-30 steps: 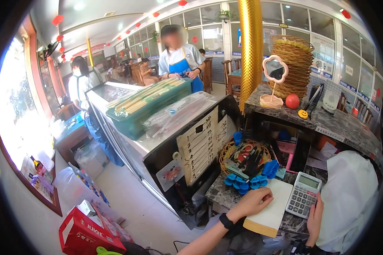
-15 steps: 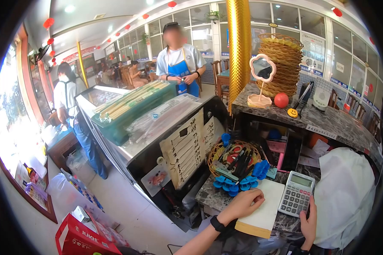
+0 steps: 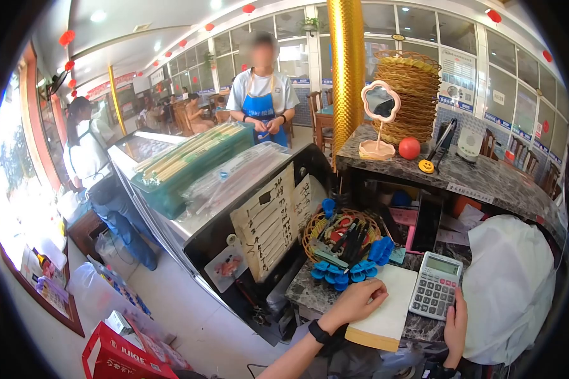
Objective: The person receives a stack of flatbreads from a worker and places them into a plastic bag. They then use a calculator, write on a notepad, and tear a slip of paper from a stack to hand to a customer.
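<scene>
My left hand [image 3: 359, 299] rests on the left side of a blank pad of paper [image 3: 392, 303], its fingers curled; whether anything is between them is hidden. A dark band is on that wrist. At the right edge of a grey calculator [image 3: 435, 287] is my right hand [image 3: 456, 325], thumb and fingers along its side. The calculator lies on the dark marbled counter, beside the pad. Behind the pad stands a wicker basket [image 3: 316, 232] with pens and small items, blue scalloped pieces around its front.
A white plastic bag [image 3: 509, 284] is at the right. On the upper shelf [image 3: 512, 179] stand a pink mirror [image 3: 380, 104], a red ball [image 3: 409, 148] and stacked baskets [image 3: 411, 95]. Across the glass case, a person in a blue apron [image 3: 259, 107] stands; another [image 3: 101, 170] is at the left.
The view has shifted slightly to the right. The person in the blue apron has turned the head forward and lowered it; the person at the left has leaned. My hands remain in nearly the same places.
</scene>
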### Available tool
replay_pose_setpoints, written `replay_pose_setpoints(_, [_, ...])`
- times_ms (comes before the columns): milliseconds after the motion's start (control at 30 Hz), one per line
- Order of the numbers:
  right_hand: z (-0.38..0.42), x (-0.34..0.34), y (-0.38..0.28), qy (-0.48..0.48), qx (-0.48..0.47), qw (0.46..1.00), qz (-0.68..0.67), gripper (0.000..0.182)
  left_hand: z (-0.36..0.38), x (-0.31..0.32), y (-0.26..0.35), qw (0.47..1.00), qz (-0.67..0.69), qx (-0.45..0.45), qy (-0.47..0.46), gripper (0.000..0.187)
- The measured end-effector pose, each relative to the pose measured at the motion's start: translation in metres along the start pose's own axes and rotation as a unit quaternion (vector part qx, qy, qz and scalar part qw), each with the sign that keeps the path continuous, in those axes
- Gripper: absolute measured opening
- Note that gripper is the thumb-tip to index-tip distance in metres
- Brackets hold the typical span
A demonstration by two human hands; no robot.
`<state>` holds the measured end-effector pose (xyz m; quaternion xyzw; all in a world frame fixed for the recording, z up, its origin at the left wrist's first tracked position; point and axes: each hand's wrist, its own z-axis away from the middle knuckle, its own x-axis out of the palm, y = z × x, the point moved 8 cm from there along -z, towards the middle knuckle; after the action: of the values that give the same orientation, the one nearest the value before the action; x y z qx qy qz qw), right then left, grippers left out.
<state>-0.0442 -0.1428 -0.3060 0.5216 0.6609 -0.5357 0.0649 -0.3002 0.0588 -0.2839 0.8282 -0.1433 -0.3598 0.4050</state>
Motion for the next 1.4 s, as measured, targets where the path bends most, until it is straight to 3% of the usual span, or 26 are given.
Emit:
replay_pose_setpoints(500, [-0.005, 0.007, 0.010, -0.001, 0.008, 0.999, -0.035, 0.052, 0.001, 0.001, -0.007, 0.999, -0.021, 0.026, 0.028, 0.018])
replay_pose_setpoints(567, [-0.008, 0.008, -0.005, 0.025, -0.056, 0.998, -0.017, 0.052, 0.001, -0.001, -0.008, 0.999, -0.049, 0.001, 0.023, 0.018])
replay_pose_setpoints(667, [-0.009, 0.003, -0.020, 0.030, -0.037, 0.998, -0.047, 0.049, 0.003, -0.004, -0.006, 0.999, -0.036, 0.000, 0.034, 0.012])
replay_pose_setpoints(733, [-0.005, 0.001, -0.022, 0.053, -0.070, 0.996, 0.024, 0.048, -0.001, -0.005, 0.001, 0.999, -0.025, 0.004, 0.036, 0.007])
replay_pose_setpoints(833, [-0.004, -0.003, -0.030, 0.063, -0.034, 0.997, 0.013, 0.046, -0.003, -0.005, 0.003, 0.999, -0.027, -0.025, 0.026, 0.006])
replay_pose_setpoints(933, [-0.004, 0.005, -0.012, 0.028, -0.004, 1.000, 0.012, 0.046, -0.003, -0.003, 0.000, 0.999, -0.030, 0.005, 0.033, 0.008])
replay_pose_setpoints(1100, [-0.008, 0.008, 0.001, 0.022, -0.045, 0.997, -0.052, 0.048, 0.002, 0.002, -0.010, 0.999, -0.027, 0.013, 0.024, 0.018])
replay_pose_setpoints(1400, [-0.003, 0.002, 0.014, 0.039, 0.031, 0.999, -0.005, 0.048, 0.000, 0.001, -0.003, 1.000, 0.010, 0.017, 0.021, 0.018])
